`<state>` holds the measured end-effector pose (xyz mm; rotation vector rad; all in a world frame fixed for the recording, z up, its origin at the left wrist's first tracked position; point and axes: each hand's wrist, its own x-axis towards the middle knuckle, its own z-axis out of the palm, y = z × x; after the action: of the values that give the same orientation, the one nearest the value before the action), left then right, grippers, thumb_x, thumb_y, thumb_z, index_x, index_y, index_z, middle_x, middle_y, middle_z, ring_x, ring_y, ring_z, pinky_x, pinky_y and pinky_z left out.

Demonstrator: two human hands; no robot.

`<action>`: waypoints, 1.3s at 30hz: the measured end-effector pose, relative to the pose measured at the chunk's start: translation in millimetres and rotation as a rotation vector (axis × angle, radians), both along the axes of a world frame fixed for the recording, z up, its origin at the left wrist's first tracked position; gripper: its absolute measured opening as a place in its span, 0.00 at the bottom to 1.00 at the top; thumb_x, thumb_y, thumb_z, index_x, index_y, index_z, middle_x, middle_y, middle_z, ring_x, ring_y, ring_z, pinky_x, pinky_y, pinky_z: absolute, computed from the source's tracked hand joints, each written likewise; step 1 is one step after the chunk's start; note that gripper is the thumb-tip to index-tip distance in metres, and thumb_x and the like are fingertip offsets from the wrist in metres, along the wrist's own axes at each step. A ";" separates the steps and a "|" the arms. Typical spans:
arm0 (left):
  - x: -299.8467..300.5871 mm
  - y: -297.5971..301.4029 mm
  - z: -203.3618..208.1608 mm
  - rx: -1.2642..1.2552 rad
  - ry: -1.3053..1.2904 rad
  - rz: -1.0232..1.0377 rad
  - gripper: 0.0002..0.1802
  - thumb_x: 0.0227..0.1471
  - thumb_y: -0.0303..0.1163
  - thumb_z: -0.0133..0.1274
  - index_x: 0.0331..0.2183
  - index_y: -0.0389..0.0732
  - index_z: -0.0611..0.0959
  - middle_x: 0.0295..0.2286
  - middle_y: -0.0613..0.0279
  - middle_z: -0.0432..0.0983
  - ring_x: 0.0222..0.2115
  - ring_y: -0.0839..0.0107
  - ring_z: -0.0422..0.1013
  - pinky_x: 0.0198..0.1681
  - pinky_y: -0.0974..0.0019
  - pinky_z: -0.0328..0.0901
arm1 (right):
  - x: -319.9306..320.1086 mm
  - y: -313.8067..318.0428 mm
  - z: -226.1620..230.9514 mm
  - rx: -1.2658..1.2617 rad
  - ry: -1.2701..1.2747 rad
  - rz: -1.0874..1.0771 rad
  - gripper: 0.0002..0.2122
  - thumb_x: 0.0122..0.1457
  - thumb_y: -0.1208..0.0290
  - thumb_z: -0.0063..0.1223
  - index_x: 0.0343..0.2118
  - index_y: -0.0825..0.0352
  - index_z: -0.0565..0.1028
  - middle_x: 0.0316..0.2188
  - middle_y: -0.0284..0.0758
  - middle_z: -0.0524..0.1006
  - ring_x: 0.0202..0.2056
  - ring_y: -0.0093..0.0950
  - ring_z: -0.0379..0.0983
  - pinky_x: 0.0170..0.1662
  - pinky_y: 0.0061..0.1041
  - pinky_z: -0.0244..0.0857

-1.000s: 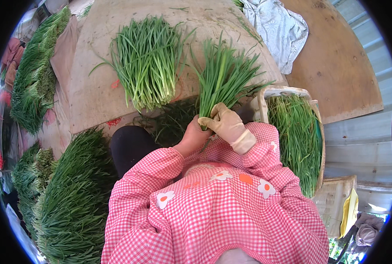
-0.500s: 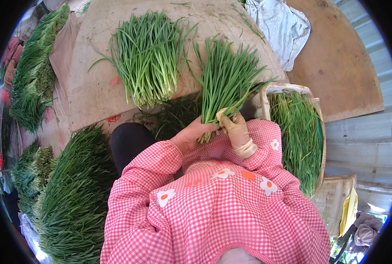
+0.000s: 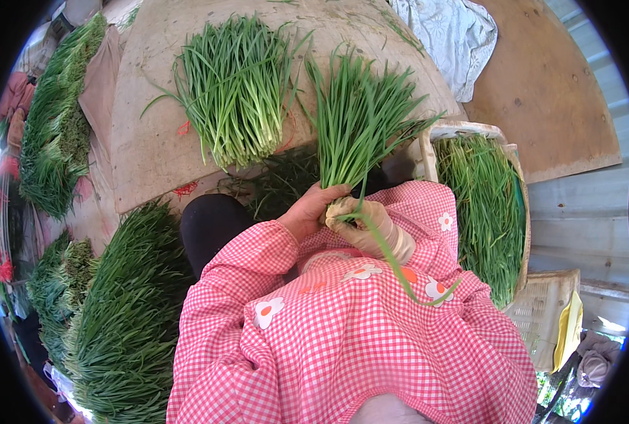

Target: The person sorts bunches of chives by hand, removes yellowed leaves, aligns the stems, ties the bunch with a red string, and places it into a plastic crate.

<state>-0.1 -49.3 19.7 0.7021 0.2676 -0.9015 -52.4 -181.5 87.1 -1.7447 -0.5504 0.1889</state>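
Note:
My bare left hand (image 3: pixel 314 209) is wrapped round the lower stems of a bunch of garlic chives (image 3: pixel 353 131), whose leaves fan out away from me over the board's near edge. Close against it, my right hand (image 3: pixel 353 220), in a pale glove, is closed in a pinch at the stem ends. A single long chive leaf (image 3: pixel 392 263) trails from its fingers across my pink checked smock. The stem ends are mostly hidden behind the hands. On the wooden board (image 3: pixel 152 141), a larger pile of chives (image 3: pixel 237 92) lies with its pale stems toward me.
A white crate (image 3: pixel 463 127) full of chives stands at my right, with another pale crate (image 3: pixel 541 311) behind it. Large chive heaps (image 3: pixel 124 304) lie at my left. A pale cloth (image 3: pixel 456 42) drapes the board's far right; red strings (image 3: pixel 186 189) lie near its edge.
My right hand has moved slightly down and left, and now draws a long leaf back across my smock. My left hand still grips the bunch, which has shifted slightly away from me.

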 end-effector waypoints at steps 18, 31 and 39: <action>9.2 11.1 11.3 0.009 -0.326 0.098 0.10 0.49 0.25 0.53 0.37 0.39 0.73 0.27 0.65 0.71 0.22 0.77 0.67 0.22 0.74 0.63 | -6.7 -40.6 -80.0 0.290 0.960 -0.156 0.20 0.56 0.67 0.48 0.50 0.67 0.62 0.43 0.34 0.70 0.40 0.24 0.65 0.45 0.25 0.59; 1.1 3.5 15.1 -0.096 -0.127 0.064 0.19 0.59 0.40 0.38 0.47 0.40 0.68 0.36 0.57 0.73 0.32 0.66 0.73 0.34 0.64 0.72 | 40.0 -25.6 -42.5 0.941 0.851 -0.404 0.14 0.55 0.67 0.52 0.43 0.67 0.69 0.36 0.34 0.75 0.35 0.27 0.72 0.38 0.29 0.69; 1.6 13.0 0.0 -0.221 -0.014 -0.029 0.25 0.58 0.47 0.37 0.49 0.38 0.67 0.41 0.52 0.72 0.38 0.58 0.72 0.38 0.57 0.71 | 38.0 -27.6 -41.7 0.951 0.851 -0.283 0.14 0.56 0.68 0.50 0.44 0.66 0.68 0.37 0.34 0.74 0.37 0.28 0.73 0.38 0.28 0.70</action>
<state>1.6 -36.3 19.7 0.5082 0.1426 -0.9373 -14.4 -209.0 45.4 -0.6778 0.2343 0.3665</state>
